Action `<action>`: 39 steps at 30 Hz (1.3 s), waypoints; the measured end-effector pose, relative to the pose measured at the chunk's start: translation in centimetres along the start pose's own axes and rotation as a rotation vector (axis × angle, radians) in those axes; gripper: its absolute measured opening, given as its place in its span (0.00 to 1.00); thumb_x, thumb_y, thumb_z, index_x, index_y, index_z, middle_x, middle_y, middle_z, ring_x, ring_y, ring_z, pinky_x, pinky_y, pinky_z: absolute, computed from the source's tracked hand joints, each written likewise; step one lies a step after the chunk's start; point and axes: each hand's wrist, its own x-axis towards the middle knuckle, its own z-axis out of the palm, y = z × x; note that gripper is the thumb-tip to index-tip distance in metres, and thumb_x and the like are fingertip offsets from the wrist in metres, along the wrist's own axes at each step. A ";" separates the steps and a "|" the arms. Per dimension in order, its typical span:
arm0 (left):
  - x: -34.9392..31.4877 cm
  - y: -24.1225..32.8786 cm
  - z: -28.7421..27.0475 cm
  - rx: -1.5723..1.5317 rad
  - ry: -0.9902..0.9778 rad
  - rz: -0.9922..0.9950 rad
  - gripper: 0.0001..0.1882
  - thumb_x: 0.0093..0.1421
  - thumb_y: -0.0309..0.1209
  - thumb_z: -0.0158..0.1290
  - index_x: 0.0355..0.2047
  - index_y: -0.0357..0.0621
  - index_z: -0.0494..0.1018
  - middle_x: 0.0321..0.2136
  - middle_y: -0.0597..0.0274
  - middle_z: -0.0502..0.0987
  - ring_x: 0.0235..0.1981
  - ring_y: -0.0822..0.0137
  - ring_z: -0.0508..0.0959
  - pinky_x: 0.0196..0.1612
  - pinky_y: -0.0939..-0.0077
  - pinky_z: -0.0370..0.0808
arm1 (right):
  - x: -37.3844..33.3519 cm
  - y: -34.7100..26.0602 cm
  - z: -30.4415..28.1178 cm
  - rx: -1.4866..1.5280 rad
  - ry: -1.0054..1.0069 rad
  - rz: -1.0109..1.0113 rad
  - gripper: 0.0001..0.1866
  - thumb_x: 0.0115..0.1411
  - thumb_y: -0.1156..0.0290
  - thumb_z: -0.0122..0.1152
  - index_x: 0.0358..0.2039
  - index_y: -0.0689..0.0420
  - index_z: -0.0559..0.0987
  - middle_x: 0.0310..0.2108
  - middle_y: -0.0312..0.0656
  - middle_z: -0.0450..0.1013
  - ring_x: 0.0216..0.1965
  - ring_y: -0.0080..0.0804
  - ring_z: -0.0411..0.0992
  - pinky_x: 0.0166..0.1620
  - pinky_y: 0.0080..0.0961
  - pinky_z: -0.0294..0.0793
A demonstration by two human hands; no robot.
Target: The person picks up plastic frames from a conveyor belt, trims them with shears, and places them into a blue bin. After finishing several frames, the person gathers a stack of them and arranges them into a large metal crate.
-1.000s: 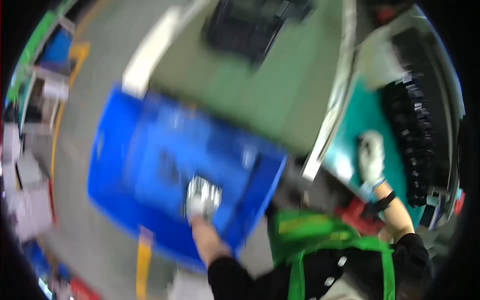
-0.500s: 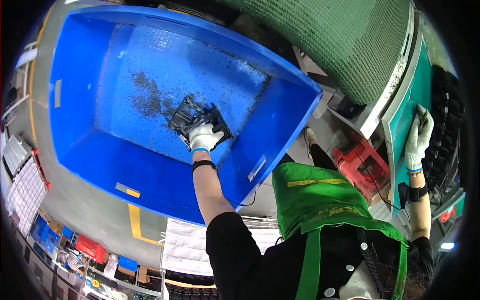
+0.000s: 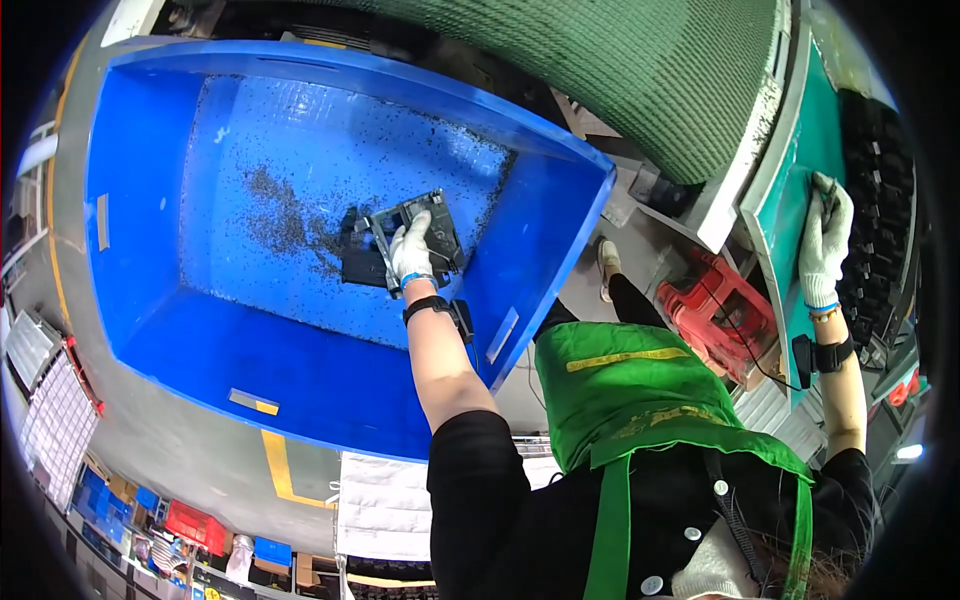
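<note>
My left hand (image 3: 410, 252), in a white knit glove, reaches down into a large blue bin (image 3: 270, 350). Its fingers grip a black moulded plastic part (image 3: 440, 225) with a frame-like shape. Another dark flat piece (image 3: 365, 264) shows to the left of the hand; whether it is separate I cannot tell. My right hand (image 3: 825, 245), gloved as well, rests on a green work surface (image 3: 790, 200) with fingers stretched out and greyish tips. Nothing shows in its grasp. Beside it stands a row of black parts (image 3: 880, 220).
Small black bits (image 3: 280, 215) lie scattered over the bin floor. A green textured conveyor belt (image 3: 640, 80) slopes down beyond the bin. A red plastic crate (image 3: 715, 310) sits below the work surface. A dark cable (image 3: 735, 330) hangs by my right wrist.
My left hand has turned and tilted the black plastic part inside the bin. The right hand stays on the green surface with little change. The whole view has shifted slightly.
</note>
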 end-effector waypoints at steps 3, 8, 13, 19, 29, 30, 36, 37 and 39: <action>-1.6 1.9 -0.1 -0.060 -0.058 0.014 0.42 0.56 0.40 0.71 0.62 0.23 0.67 0.52 0.51 0.80 0.49 0.64 0.79 0.58 0.70 0.71 | 0.2 -0.8 -0.1 -0.049 0.016 -0.057 0.16 0.73 0.79 0.53 0.59 0.61 0.71 0.58 0.45 0.74 0.58 0.32 0.73 0.64 0.30 0.69; -6.6 6.9 -4.5 -0.206 -0.122 0.257 0.33 0.63 0.47 0.62 0.59 0.34 0.73 0.47 0.50 0.81 0.49 0.61 0.79 0.57 0.66 0.73 | 0.9 -3.1 0.8 -0.104 0.081 -0.131 0.13 0.69 0.80 0.58 0.53 0.60 0.74 0.52 0.46 0.75 0.52 0.36 0.76 0.58 0.29 0.74; -19.8 17.0 -3.4 -0.602 -0.474 0.260 0.15 0.69 0.46 0.50 0.36 0.49 0.78 0.30 0.62 0.76 0.34 0.64 0.75 0.43 0.65 0.73 | 1.1 -5.0 -0.7 -0.053 0.068 -0.071 0.12 0.65 0.81 0.61 0.49 0.59 0.78 0.47 0.47 0.75 0.48 0.40 0.77 0.52 0.28 0.77; -33.4 21.3 3.4 -0.706 -0.806 0.380 0.16 0.72 0.43 0.44 0.26 0.55 0.69 0.22 0.69 0.67 0.29 0.66 0.67 0.41 0.63 0.67 | 0.4 -6.0 -2.5 0.226 -0.062 -0.055 0.12 0.67 0.74 0.60 0.51 0.57 0.78 0.49 0.45 0.76 0.47 0.38 0.77 0.51 0.28 0.77; -48.0 17.7 20.3 -0.509 -1.070 0.164 0.14 0.72 0.41 0.44 0.29 0.52 0.67 0.27 0.65 0.70 0.31 0.63 0.67 0.47 0.61 0.68 | -7.3 -5.1 -8.3 1.831 -0.663 0.598 0.28 0.67 0.62 0.64 0.63 0.59 0.69 0.26 0.41 0.76 0.19 0.20 0.70 0.18 0.18 0.66; -48.1 17.3 21.3 -0.377 -0.998 0.217 0.13 0.72 0.42 0.45 0.32 0.51 0.69 0.29 0.64 0.72 0.33 0.62 0.69 0.50 0.59 0.69 | -7.9 -3.7 -9.2 1.699 -0.631 0.655 0.26 0.66 0.62 0.65 0.61 0.59 0.71 0.22 0.39 0.74 0.17 0.20 0.69 0.16 0.18 0.64; -48.4 15.3 25.1 0.016 -0.733 0.514 0.21 0.69 0.48 0.50 0.45 0.43 0.78 0.40 0.56 0.80 0.46 0.58 0.76 0.61 0.51 0.68 | -13.4 6.8 -16.4 1.401 -0.338 0.892 0.21 0.65 0.59 0.66 0.51 0.59 0.74 0.16 0.36 0.70 0.11 0.22 0.65 0.11 0.22 0.59; -48.4 15.3 26.1 -0.076 -0.788 0.561 0.25 0.68 0.51 0.50 0.47 0.40 0.79 0.43 0.54 0.80 0.50 0.56 0.76 0.64 0.50 0.67 | -14.7 8.6 -17.0 1.368 -0.277 0.920 0.21 0.65 0.59 0.66 0.51 0.59 0.74 0.17 0.35 0.69 0.11 0.22 0.64 0.11 0.21 0.59; -49.6 15.6 28.9 -0.150 -0.866 0.599 0.30 0.67 0.54 0.51 0.49 0.38 0.79 0.46 0.52 0.81 0.54 0.54 0.77 0.66 0.48 0.66 | -17.3 11.5 -18.2 1.343 -0.188 0.959 0.21 0.65 0.60 0.65 0.52 0.58 0.74 0.17 0.34 0.68 0.11 0.22 0.64 0.11 0.21 0.60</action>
